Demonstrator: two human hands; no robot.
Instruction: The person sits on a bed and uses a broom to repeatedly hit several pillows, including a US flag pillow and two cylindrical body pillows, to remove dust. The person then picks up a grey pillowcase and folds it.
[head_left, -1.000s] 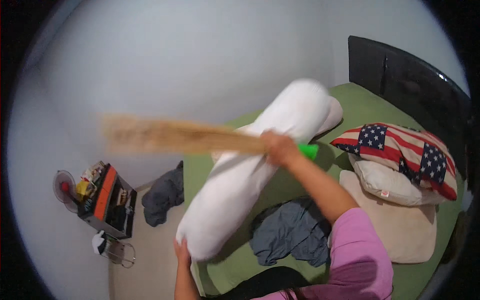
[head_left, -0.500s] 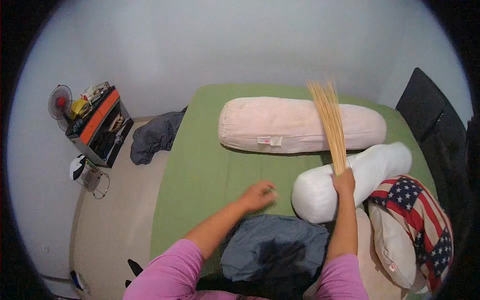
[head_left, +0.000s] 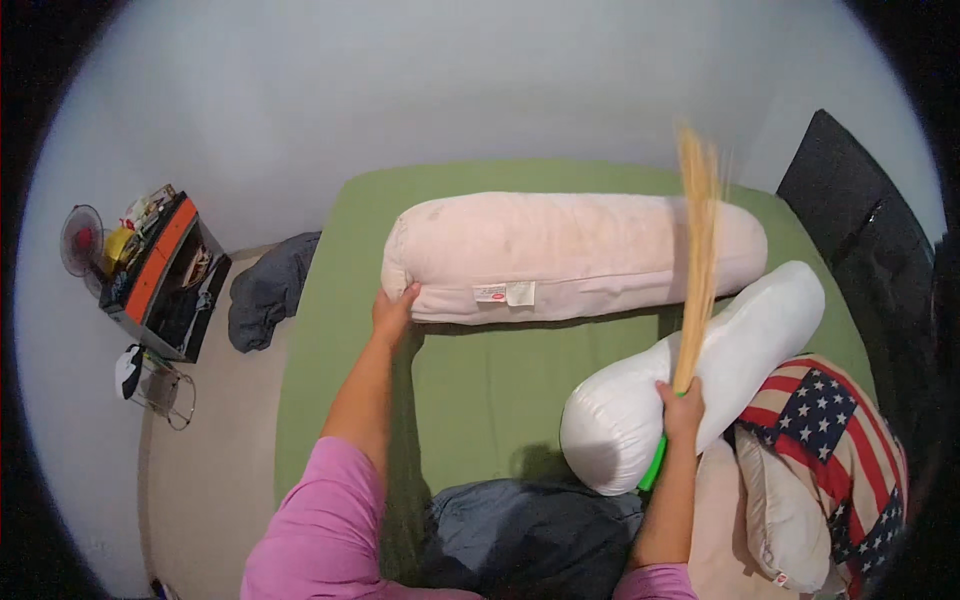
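Nearest on my feed lies a crumpled dark-grey cloth [head_left: 520,535], then a smooth white fabric bolster [head_left: 615,425] set aslant. Over that, my right hand [head_left: 683,408] grips the green handle of a pale straw broom [head_left: 697,270]. Farther out, my left hand [head_left: 392,312] touches the near-left corner of a long pale-pink cloth bolster [head_left: 560,245] on the green-sheeted bed [head_left: 490,385]; I can't tell how tightly its fingers close. A low broom stroke might snag the white bolster, and a weak left hold could let the pink one roll.
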